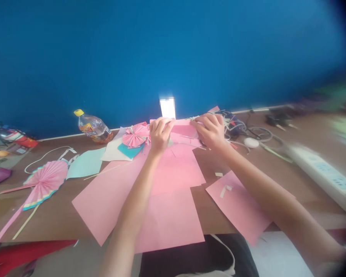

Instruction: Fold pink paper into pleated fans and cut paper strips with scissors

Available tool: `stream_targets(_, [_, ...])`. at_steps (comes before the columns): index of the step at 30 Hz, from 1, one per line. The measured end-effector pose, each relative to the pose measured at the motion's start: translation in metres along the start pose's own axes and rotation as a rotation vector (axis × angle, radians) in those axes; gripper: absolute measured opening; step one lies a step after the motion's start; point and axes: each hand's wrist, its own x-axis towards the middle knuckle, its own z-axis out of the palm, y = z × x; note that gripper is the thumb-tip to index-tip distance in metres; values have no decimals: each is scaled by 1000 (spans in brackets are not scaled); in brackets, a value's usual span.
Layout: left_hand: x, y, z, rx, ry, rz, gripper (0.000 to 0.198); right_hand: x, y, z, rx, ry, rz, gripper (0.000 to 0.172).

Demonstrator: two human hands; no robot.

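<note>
Stretched between my two hands is a sheet of pink paper [183, 130], its top edge raised and looking folded over. My left hand [160, 134] pinches its left end, fingers closed. At the right end, my right hand [211, 129] grips it with curled fingers. Below them, several flat pink sheets [170, 215] overlap on the brown table [216, 209]. A pleated pink paper rosette [135, 135] lies just left of my left hand, beside a small teal paper piece [129, 151]. Under my right forearm is another pink sheet [239, 207] with a white scrap on it.
A pleated pink fan [47, 181] and a pale green sheet [86, 163] lie left. A drink bottle with a yellow cap [93, 129] leans by the blue wall [173, 50]. Cables [259, 132] and a white power strip [324, 175] are on the right.
</note>
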Motion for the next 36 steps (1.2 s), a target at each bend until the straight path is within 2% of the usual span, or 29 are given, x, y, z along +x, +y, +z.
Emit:
stream_targets(2, [0, -3, 4, 40, 28, 10, 29, 2, -1, 3, -6, 74, -23, 31])
stream_targets(4, [-1, -5, 5, 80, 10, 35, 29, 5, -3, 6, -3, 93, -41, 31])
stream_targets(8, [-9, -6, -2, 165, -78, 121, 27, 8, -3, 4, 31, -29, -165, 32])
stream_targets(11, [-23, -3, -14, 220, -159, 226, 26, 2, -5, -9, 70, -115, -227, 31])
stream_targets(14, [-41, 2, -32, 229, -240, 345, 24, -16, -15, -28, 139, -171, -255, 27])
stream_targets(18, [-67, 11, -55, 234, -426, 476, 22, -49, -31, -47, 206, -280, -322, 27])
stream_targets(22, [-90, 21, -62, 234, -636, 516, 16, -80, -39, -49, 161, -437, -355, 23])
stream_targets(24, [-98, 24, -62, 221, -693, 514, 14, -90, -42, -48, 142, -492, -361, 21])
stream_targets(28, [-103, 27, -64, 201, -705, 510, 16, -95, -44, -53, 91, -571, -345, 20])
stream_targets(31, [-104, 23, -66, 195, -696, 507, 18, -92, -40, -59, 33, -576, -340, 20])
stream_targets(36, [-108, 14, -70, 225, -737, 488, 20, -90, -29, -67, 34, -580, -434, 23])
